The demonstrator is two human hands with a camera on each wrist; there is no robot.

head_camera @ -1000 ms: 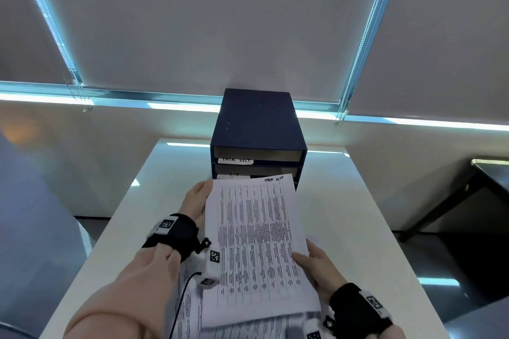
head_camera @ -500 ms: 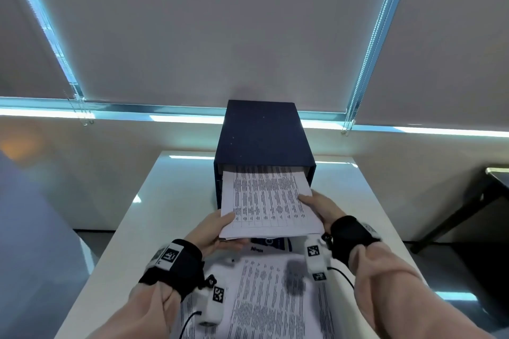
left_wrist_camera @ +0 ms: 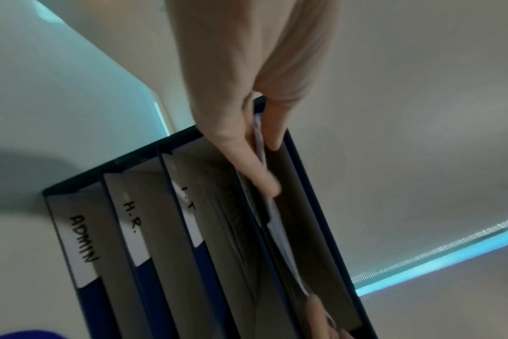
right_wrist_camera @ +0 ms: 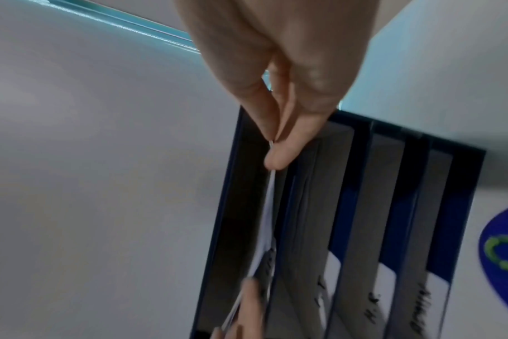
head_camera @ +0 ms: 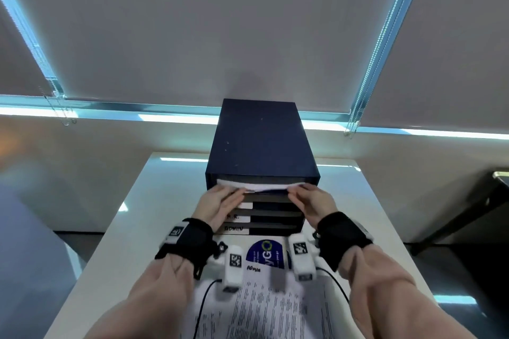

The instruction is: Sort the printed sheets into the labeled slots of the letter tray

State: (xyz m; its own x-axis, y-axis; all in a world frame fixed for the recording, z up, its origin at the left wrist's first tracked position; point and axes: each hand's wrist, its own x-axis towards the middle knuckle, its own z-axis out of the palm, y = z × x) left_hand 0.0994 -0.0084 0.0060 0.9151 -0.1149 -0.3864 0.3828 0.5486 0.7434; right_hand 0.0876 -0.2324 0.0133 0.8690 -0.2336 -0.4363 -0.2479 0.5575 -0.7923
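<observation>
Sheet [head_camera: 261, 186]: lying nearly home in the tray's [head_camera: 259, 140] top slot. Light, limp, likely buckling if pushed mid-edge; best taken at the near corners. Left hand [head_camera: 219, 201] and right hand [head_camera: 309, 199] are pinching them. Wrist views are showing thumb-and-finger pinches and labels [left_wrist_camera: 81, 250]; head view, the stack [head_camera: 275, 308].

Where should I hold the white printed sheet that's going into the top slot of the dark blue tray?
Pinch the white printed sheet at its near edge, one hand by each corner, coming from the front, as the left hand and right hand do. It is thin and floppy, and the dark blue letter tray hides the rest.
</observation>
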